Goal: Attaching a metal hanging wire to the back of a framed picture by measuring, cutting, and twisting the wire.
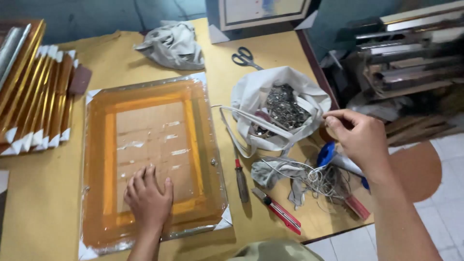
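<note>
Hands split across the yellow-brown paper-covered table. My left hand lies flat, palm down, fingers spread and released, on the plastic-wrapped orange rectangular picture frame with a brown cardboard back; it grips nothing. That frame sits left of centre on the table, long side running near to far, white corner guards showing at its corners, and my hand presses the near part of the cardboard panel.

My right hand hovers at the right, thumb and fingertips pinched together just beside the white cloth bag full of small silver metal hangers. Whether something tiny sits inside the pinch, I cannot tell. The bag's mouth is open, its strap trailing left toward the frame.

Near the bag: wooden-handled screwdriver just right of the frame, red utility knife near the table's near edge, tangle of thin grey wire, blue plastic object right below my right hand. Black-handled scissors lie far of the bag. Crumpled grey cloth sits far, beyond the frame. Stack of gold-coloured frame mouldings with white-capped ends fills the far left. Another framed picture leans at the far edge.
</note>
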